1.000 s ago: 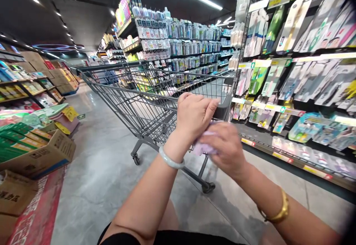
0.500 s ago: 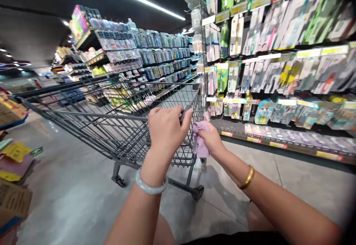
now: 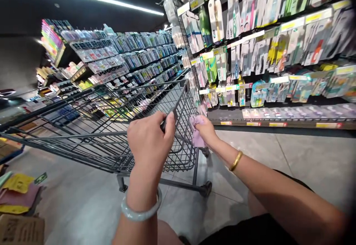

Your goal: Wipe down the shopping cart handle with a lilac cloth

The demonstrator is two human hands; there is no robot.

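Note:
A dark grey wire shopping cart (image 3: 97, 141) stands in front of me, and no goods show in its basket. My left hand (image 3: 150, 133) is closed around the cart's top rail near the corner, with a pale bangle on the wrist. To its right, my right hand (image 3: 207, 131) grips a crumpled lilac cloth (image 3: 198, 137) beside the cart's wire end. The cloth hangs from the fingers; whether it touches the wires I cannot tell. A gold bangle (image 3: 236, 160) circles my right forearm.
Packaged goods hang on the shelf rack (image 3: 267, 63) at the right. More stocked shelving (image 3: 125, 59) lines the aisle at the back left. Cardboard boxes (image 3: 22, 228) and yellow-pink packages (image 3: 19, 193) lie at the lower left. A cart wheel (image 3: 206, 188) rests on the grey floor.
My view has tilted and shifted. My left hand sits further left and lower in the picture, still on the rail. The right hand still holds the cloth, slightly higher in view.

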